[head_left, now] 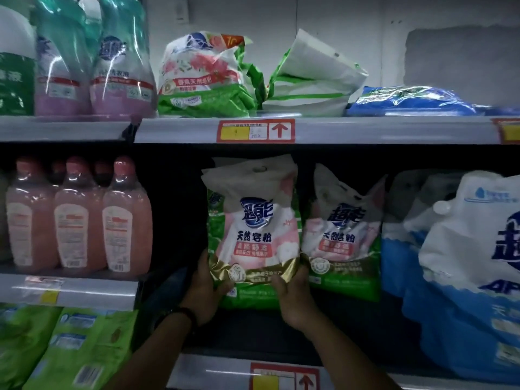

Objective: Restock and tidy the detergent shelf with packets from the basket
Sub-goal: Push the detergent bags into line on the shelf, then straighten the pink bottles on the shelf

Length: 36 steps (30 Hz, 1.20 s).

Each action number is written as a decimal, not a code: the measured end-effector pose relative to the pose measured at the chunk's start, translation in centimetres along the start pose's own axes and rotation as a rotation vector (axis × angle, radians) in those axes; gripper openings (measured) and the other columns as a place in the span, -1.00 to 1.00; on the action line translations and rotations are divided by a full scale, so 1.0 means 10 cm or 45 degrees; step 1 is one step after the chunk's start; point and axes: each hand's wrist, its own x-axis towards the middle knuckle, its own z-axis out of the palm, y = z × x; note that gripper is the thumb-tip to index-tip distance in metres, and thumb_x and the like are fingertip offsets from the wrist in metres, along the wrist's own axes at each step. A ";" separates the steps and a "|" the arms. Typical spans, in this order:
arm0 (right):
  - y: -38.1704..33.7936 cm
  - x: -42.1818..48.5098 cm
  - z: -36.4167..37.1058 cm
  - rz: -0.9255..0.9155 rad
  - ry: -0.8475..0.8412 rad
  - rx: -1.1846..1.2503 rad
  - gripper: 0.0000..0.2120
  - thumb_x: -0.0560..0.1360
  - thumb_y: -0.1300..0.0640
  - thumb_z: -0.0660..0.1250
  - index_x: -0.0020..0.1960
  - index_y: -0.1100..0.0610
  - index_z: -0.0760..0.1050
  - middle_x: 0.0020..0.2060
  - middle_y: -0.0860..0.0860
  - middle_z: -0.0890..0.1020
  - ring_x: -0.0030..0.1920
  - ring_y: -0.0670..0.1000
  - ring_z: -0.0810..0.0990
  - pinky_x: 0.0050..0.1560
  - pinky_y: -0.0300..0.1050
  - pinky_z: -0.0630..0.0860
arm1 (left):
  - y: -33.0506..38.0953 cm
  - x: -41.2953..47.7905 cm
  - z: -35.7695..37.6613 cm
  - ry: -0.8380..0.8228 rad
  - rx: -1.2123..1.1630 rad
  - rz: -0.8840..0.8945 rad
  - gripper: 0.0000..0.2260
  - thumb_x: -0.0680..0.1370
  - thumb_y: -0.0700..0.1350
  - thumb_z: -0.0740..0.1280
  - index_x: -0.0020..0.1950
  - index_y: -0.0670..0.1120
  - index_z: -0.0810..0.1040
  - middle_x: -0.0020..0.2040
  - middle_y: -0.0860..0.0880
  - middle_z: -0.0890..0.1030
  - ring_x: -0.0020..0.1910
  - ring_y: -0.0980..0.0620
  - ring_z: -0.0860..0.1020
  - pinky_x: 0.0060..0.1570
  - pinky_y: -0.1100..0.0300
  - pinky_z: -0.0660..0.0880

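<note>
Green, pink and white packet (253,235) with gold band; pink bottles (78,218); blue-and-white bags (464,263)

There are two upright green-and-pink plastic detergent packets (253,229) (342,235), three front-row pink plastic bottles (29,218) (78,218) (126,218), two crumpled green-and-white packets (202,77) (312,77), one flat blue packet (408,101) and two bare hands (206,288) (292,296).

The packet (253,229) sits upright over the middle shelf (219,367), bottles (78,218) off to its left, twin packet (343,235) just beside its right.
</note>
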 end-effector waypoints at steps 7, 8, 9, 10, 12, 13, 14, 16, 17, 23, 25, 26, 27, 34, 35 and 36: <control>-0.16 -0.12 -0.01 0.099 0.003 -0.058 -0.28 0.69 -0.03 0.29 0.65 -0.01 -0.11 0.54 0.19 0.35 0.38 0.22 0.47 0.41 0.15 0.45 | 0.07 -0.01 -0.01 -0.035 0.240 -0.243 -0.09 0.50 0.13 0.44 0.64 0.15 -0.13 0.54 -0.21 0.43 0.42 -0.25 0.50 0.43 -0.19 0.44; -0.20 -0.18 -0.01 0.156 0.015 -0.092 -0.25 0.69 -0.01 0.29 0.66 0.01 -0.14 0.53 0.22 0.37 0.38 0.23 0.48 0.40 0.18 0.46 | 0.16 -0.03 0.00 -0.041 0.277 -0.289 -0.08 0.51 0.11 0.43 0.65 0.12 -0.14 0.53 -0.25 0.43 0.41 -0.29 0.50 0.42 -0.18 0.44; -0.25 -0.24 -0.01 0.219 0.009 -0.179 -0.22 0.68 0.06 0.30 0.68 0.06 -0.16 0.53 0.24 0.37 0.39 0.24 0.49 0.40 0.19 0.48 | 0.24 -0.06 0.01 -0.023 0.297 -0.342 -0.10 0.55 0.06 0.42 0.67 0.08 -0.16 0.53 -0.29 0.42 0.42 -0.32 0.49 0.44 -0.17 0.42; -0.31 -0.33 -0.03 0.273 -0.017 -0.301 -0.18 0.67 0.14 0.31 0.69 0.14 -0.18 0.53 0.27 0.38 0.40 0.25 0.50 0.39 0.17 0.50 | 0.35 -0.11 0.03 0.024 0.303 -0.401 -0.16 0.62 0.01 0.37 0.70 0.04 -0.16 0.54 -0.33 0.39 0.45 -0.33 0.47 0.48 -0.14 0.39; -0.44 -0.53 -0.10 0.282 -0.059 -0.507 -0.24 0.63 0.21 0.33 0.68 0.25 -0.03 0.46 0.26 0.48 0.34 0.22 0.57 0.27 0.07 0.57 | 0.54 -0.31 0.06 0.096 0.478 -0.513 -0.33 0.73 -0.07 0.17 0.71 -0.10 -0.16 0.54 -0.37 0.38 0.48 -0.31 0.45 0.52 -0.10 0.33; -0.50 -0.64 -0.15 0.239 -0.068 -0.528 -0.37 0.63 0.20 0.32 0.63 0.23 0.16 0.36 0.21 0.57 0.22 0.17 0.62 0.15 0.02 0.60 | 0.61 -0.45 0.06 0.087 0.613 -0.505 -0.34 0.73 -0.12 0.15 0.70 -0.17 -0.19 0.53 -0.37 0.40 0.47 -0.29 0.47 0.50 -0.09 0.36; -0.56 -0.76 -0.21 0.186 -0.070 -0.503 -0.51 0.63 0.18 0.30 0.53 0.17 0.34 0.23 0.14 0.63 0.09 0.11 0.64 0.04 -0.03 0.59 | 0.65 -0.59 0.06 0.023 0.744 -0.473 -0.30 0.71 -0.16 0.19 0.69 -0.21 -0.21 0.51 -0.35 0.44 0.44 -0.26 0.50 0.46 -0.07 0.41; -0.65 -0.98 -0.30 0.076 -0.047 -0.449 -0.72 0.62 0.16 0.29 0.32 0.10 0.50 0.05 0.05 0.65 -0.05 0.03 0.64 -0.07 -0.06 0.60 | 0.79 -0.92 -0.02 -0.078 0.935 -0.377 -0.31 0.65 -0.14 0.28 0.67 -0.19 -0.02 0.44 -0.27 0.52 0.38 -0.23 0.56 0.33 -0.02 0.50; -0.70 -1.09 -0.33 0.034 -0.047 -0.443 -0.78 0.62 0.15 0.30 0.26 0.10 0.52 0.03 0.05 0.65 -0.07 0.04 0.65 -0.09 -0.04 0.63 | 0.85 -1.08 -0.09 -0.110 0.999 -0.315 -0.42 0.65 -0.10 0.30 0.61 -0.15 0.16 0.40 -0.23 0.56 0.35 -0.22 0.58 0.27 -0.02 0.51; -1.10 -1.51 -0.20 -0.052 -0.158 -0.311 -0.90 0.65 0.14 0.35 0.16 0.04 0.56 0.10 0.06 0.64 0.06 0.10 0.63 0.10 0.00 0.64 | 1.46 -1.88 -0.59 -0.024 1.295 0.097 -0.74 0.61 0.02 0.21 0.22 0.01 0.58 0.08 -0.13 0.71 0.10 -0.25 0.67 -0.03 -0.01 0.59; -1.19 -1.65 -0.09 -0.038 -0.197 -0.257 -0.96 0.63 0.12 0.37 0.02 0.00 0.54 0.03 0.05 0.66 0.02 0.10 0.64 0.09 -0.01 0.64 | 1.64 -2.06 -0.76 0.031 1.346 0.112 -0.80 0.58 0.00 0.28 0.14 -0.02 0.58 0.07 -0.15 0.68 0.09 -0.24 0.65 0.00 0.00 0.55; -1.20 -1.71 -0.04 -0.057 -0.219 -0.231 -0.95 0.62 0.12 0.39 0.00 0.00 0.54 0.00 0.05 0.67 0.01 0.10 0.65 0.09 -0.02 0.62 | 1.71 -2.13 -0.84 0.041 1.334 0.101 -0.81 0.56 -0.02 0.30 0.12 -0.03 0.57 0.08 -0.15 0.66 0.10 -0.23 0.63 0.03 0.00 0.54; -1.22 -1.80 0.00 -0.082 -0.255 -0.198 -0.97 0.61 0.13 0.40 0.01 0.03 0.55 -0.02 0.05 0.68 0.02 0.08 0.65 0.10 -0.03 0.61 | 1.73 -2.18 -0.92 0.050 1.297 0.096 -0.81 0.53 -0.02 0.31 0.11 -0.03 0.55 0.08 -0.12 0.65 0.11 -0.20 0.61 0.05 0.01 0.54; -1.50 -2.13 0.01 -0.331 -0.374 -0.215 -0.84 0.61 0.08 0.41 0.15 0.08 0.65 -0.09 -0.09 0.67 -0.06 -0.11 0.63 -0.15 -0.32 0.48 | 1.66 -2.44 -1.40 0.137 1.081 0.021 -0.72 0.54 0.07 0.37 0.25 0.10 0.59 0.20 0.09 0.66 0.21 0.02 0.60 0.20 0.01 0.59; -1.55 -2.13 0.02 -0.339 -0.388 -0.229 -0.84 0.61 0.06 0.40 0.15 0.07 0.65 -0.10 -0.10 0.66 -0.07 -0.13 0.62 -0.14 -0.29 0.49 | 1.65 -2.46 -1.47 0.123 1.091 0.012 -0.71 0.55 0.07 0.38 0.26 0.09 0.58 0.22 0.09 0.65 0.23 0.03 0.60 0.22 0.01 0.58; -1.58 -2.13 0.03 -0.347 -0.398 -0.241 -0.85 0.62 0.05 0.40 0.15 0.06 0.64 -0.10 -0.09 0.66 -0.08 -0.13 0.62 -0.14 -0.27 0.50 | 1.62 -2.46 -1.54 0.108 1.109 0.001 -0.70 0.56 0.07 0.40 0.28 0.08 0.58 0.23 0.08 0.64 0.25 0.02 0.59 0.24 0.02 0.58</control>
